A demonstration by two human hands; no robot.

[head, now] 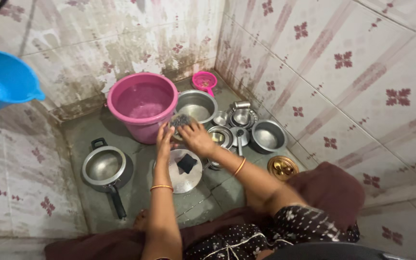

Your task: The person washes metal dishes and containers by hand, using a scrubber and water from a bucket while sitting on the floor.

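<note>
**Both hands on a small glass at the pink bucket**

I saw the left hand (164, 139) and right hand (196, 138) closed around one small glass (181, 121), held mid-frame against the pink bucket (143, 106). It sat just above both hands; its long axis I couldn't tell. Below lay one lid (184, 173). I counted one frying pan (106, 168) lower left and two steel bowls (197, 106) to the right.

Bare forearms, thin gold bangle (162, 188) on left wrist, another bangle (240, 166) on right; dark white-dotted dress (294, 226), maroon cloth (333, 190) over knee.
</note>
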